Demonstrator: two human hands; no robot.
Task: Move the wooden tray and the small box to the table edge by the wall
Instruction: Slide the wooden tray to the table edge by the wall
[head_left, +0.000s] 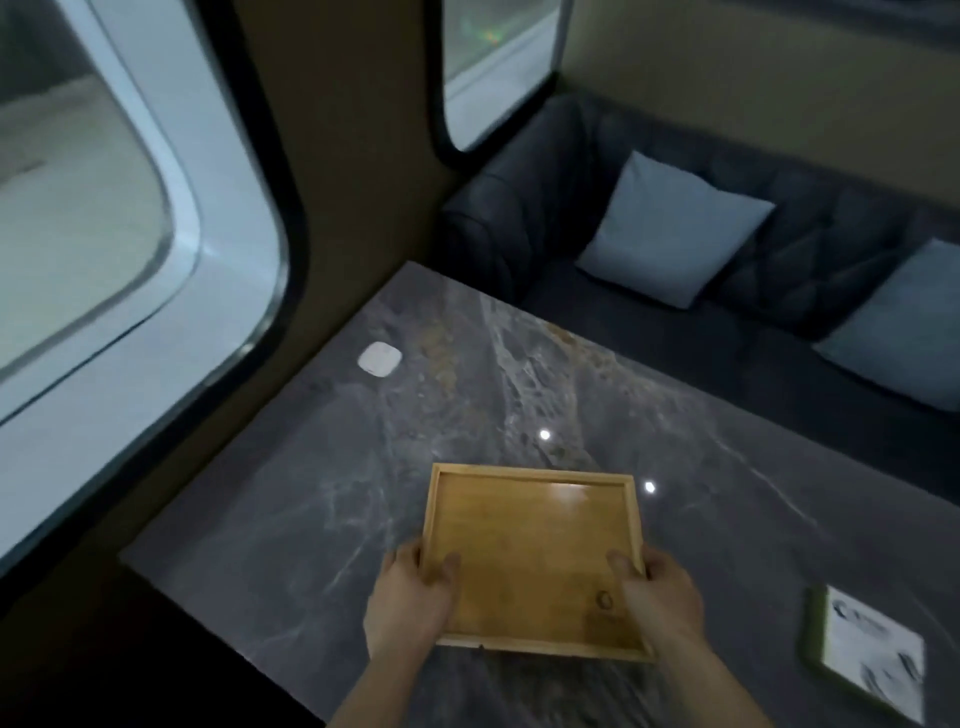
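Both hands grip the wooden tray in the head view, the only view given: the left hand clasps its left rim with the thumb lying inside on the tray floor and the fingers under the edge, and the right hand does the same on the right rim. This tray is at about 6 o'clock in the picture, over the near middle of the grey marble table; I cannot tell if it rests on the surface or is lifted a little. My judgement is that the task is at its beginning: the tray is well apart from the table edge by the wall, which runs from about 8 o'clock up to 11 o'clock under the window. The small box, green-sided with a white printed top, lies untouched at about 4 o'clock, far from that edge too. So both things are yet to be placed. The tray itself is a shallow rectangle of light wood with a low raised rim, empty, with a dark ring mark and some faint print near its right near corner, and a light reflection on its far part. A small white flat object sits near the wall edge at about 10 o'clock.
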